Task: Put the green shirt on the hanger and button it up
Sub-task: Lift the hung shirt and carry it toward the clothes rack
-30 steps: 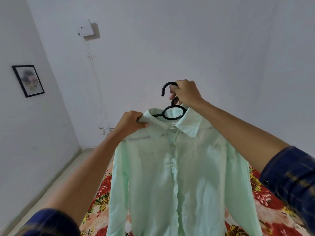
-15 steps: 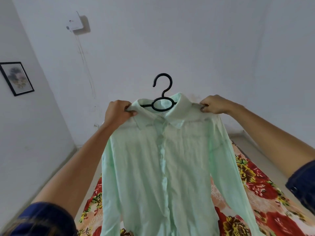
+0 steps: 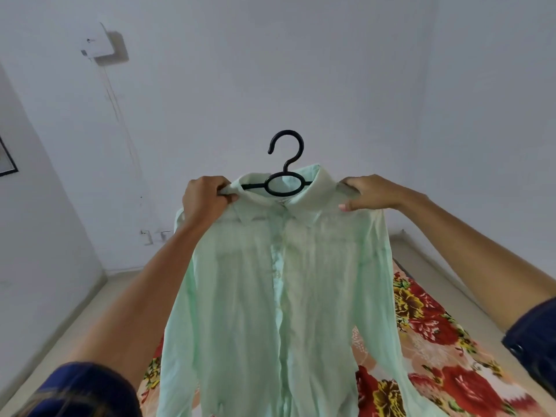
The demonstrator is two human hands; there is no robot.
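1. A pale mint-green, thin, long-sleeved button-front shirt (image 3: 279, 296) hangs in the air on a black plastic hanger (image 3: 284, 173), held up in front of a plain white wall (image 3: 331, 70)
2. The hanger's hook stands upright above the collar, and its oval ring and a short stretch of bar show inside the open neck
3. The left hand (image 3: 204, 200) grips the shirt's left shoulder just beside the collar, fingers curled over a fold of cloth
4. The right hand (image 3: 370, 192) grips the opposite shoulder, fingers wrapped over the top and the thumb pressed against the front of the cloth
5. The two hands are level and apart, with the collar and hanger between them
6. The placket runs down the middle with small buttons on it; whether each is fastened cannot be told
7. Both forearms are bare, with dark blue sleeves (image 3: 84, 392) pushed back towards the elbows
8. Below the shirt lies a floral spread in red, yellow and cream (image 3: 445, 356)
9. A white box (image 3: 97, 43) is mounted high on the wall to the left, and a dark picture frame (image 3: 7, 164) shows at the left edge of the view
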